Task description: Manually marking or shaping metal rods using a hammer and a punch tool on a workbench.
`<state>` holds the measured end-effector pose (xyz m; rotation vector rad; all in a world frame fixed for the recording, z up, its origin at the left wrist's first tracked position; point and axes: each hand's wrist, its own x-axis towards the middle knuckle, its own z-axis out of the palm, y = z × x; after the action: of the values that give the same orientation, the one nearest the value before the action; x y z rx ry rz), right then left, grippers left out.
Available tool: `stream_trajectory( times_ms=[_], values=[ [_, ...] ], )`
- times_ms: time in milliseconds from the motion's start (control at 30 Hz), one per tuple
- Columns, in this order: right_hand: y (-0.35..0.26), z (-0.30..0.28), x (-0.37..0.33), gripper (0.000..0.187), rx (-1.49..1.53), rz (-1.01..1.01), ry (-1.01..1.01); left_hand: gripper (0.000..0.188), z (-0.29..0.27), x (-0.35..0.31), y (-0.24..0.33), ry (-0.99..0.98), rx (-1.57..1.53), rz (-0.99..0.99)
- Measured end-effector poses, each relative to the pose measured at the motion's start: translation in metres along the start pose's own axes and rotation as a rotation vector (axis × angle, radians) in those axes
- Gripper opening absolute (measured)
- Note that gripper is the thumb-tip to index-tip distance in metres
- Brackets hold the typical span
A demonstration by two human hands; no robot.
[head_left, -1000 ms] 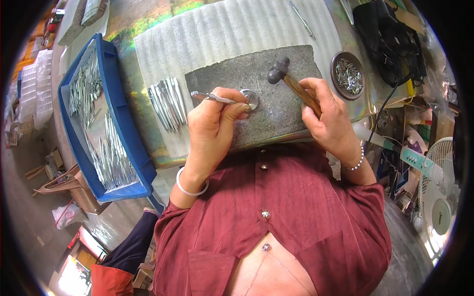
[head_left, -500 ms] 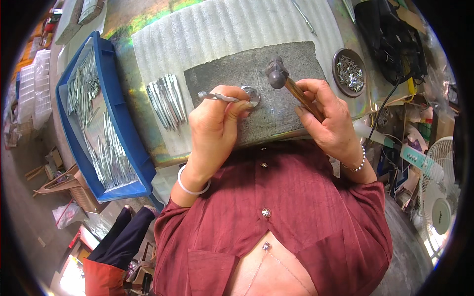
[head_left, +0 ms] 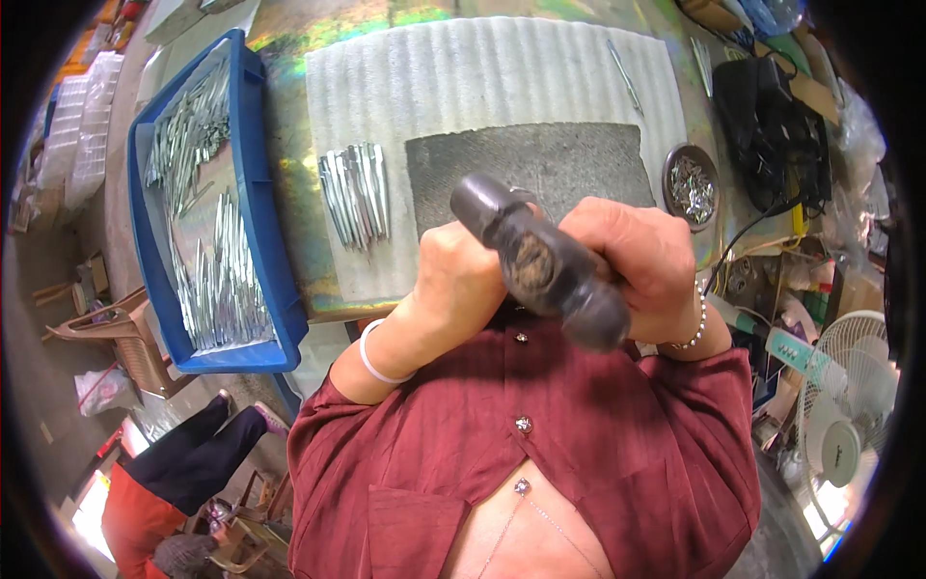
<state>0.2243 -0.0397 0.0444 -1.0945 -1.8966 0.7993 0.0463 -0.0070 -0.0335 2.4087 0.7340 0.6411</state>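
Observation:
A ball-peen hammer is raised in front of my body, its dark steel head large in the picture. My right hand is closed round its handle, which the head and fist mostly hide. To its left, my left hand is closed with the knuckles up. Its fingertips are behind the hammer head, so I cannot see what they hold. Beyond both hands lies a dark rough slab on a white foam sheet. A row of slim silver metal pieces lies left of the slab.
On the left stands a blue tray holding many similar metal pieces. A round dish of small shiny parts sits right of the slab. One loose rod lies at the back. A black bag, a fan and another person are farther out.
The hammer has come up from over the slab toward me, its head turned across my hands. My left hand has drawn nearer; the thin metal piece seen in it before is now hidden.

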Motion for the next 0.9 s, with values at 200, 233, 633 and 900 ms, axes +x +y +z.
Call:
stream_trajectory(
  times_ms=[200,233,633,900],
  values=[
    [-0.014,-0.002,-0.003,0.032,0.096,0.135,0.010,0.029,-0.001,0.000,0.004,0.038,-0.246,-0.218],
    [-0.018,-0.001,-0.006,0.037,0.219,0.222,0.123,0.018,0.001,0.007,0.005,0.301,-0.227,-0.063],
    [-0.049,-0.038,-0.028,0.046,-0.150,0.143,-0.070,0.020,0.004,0.007,-0.006,0.239,-0.119,-0.026],
    [-0.051,-0.036,-0.023,0.029,-0.495,0.023,-0.034,0.022,0.004,0.006,-0.007,0.220,-0.122,-0.040]
  ],
)
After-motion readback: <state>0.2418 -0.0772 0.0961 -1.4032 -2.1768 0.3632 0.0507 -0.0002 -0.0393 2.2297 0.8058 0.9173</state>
